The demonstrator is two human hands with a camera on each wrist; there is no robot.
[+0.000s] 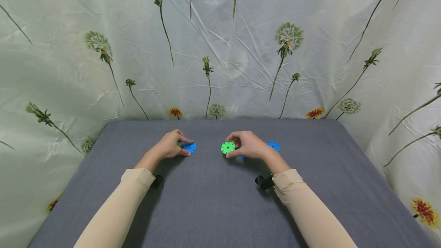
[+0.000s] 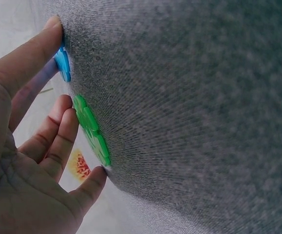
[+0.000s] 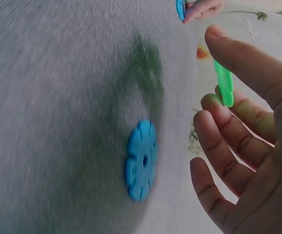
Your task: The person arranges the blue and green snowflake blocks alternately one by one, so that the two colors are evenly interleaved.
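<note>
The right hand has a green disc in its pinched grip above the bench, the left hand pinches a blue disc, and other discs lie not picked up.

- Bench: no text, number or sign legible.
- Green disc above the bench: no label legible.
- Blue disc on the bench: none legible.
- Patterned cloth behind the bench: no lettering legible.

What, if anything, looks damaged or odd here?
Nothing much: the green disc in the right hand and the blue disc in the left hand show no visible damage. Only the backdrop, creased rather than smooth, looks untidy.
</note>
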